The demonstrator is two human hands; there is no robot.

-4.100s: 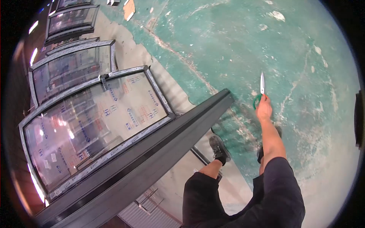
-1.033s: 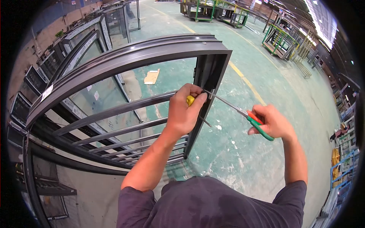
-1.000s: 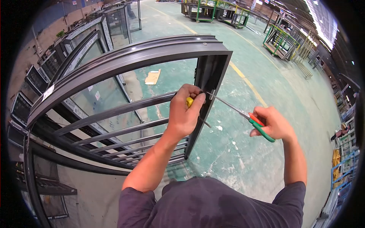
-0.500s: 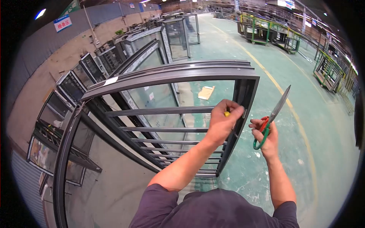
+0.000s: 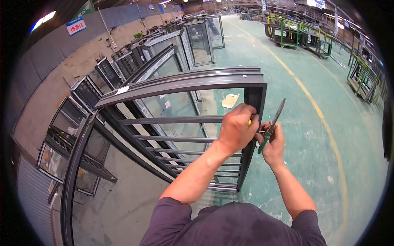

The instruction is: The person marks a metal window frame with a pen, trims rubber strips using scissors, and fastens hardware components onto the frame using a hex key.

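Observation:
A dark grey metal window frame point(image 5: 184, 83) with several crossbars stands upright before me. My left hand point(image 5: 237, 129) is closed at its right upright, knuckles up. A small yellow thing point(image 5: 249, 122) pokes out between its fingers; I cannot make out what it is. Just right of that upright, my right hand point(image 5: 275, 145) is wrapped round a pair of scissors point(image 5: 278, 112), blades pointing up. Their green handle shows below the blades. The fingertips of both hands come close together at the upright, and what lies between them is hidden.
More framed windows point(image 5: 162, 61) lean in a row at the left and behind. A piece of cardboard point(image 5: 230, 101) lies on the green floor. Green and yellow carts point(image 5: 283, 33) stand far right, past a yellow floor line point(image 5: 301, 84).
My right hand has moved left with the scissors, up to the frame's upright beside my left hand. My left hand has shifted slightly left. The whole view has turned a little.

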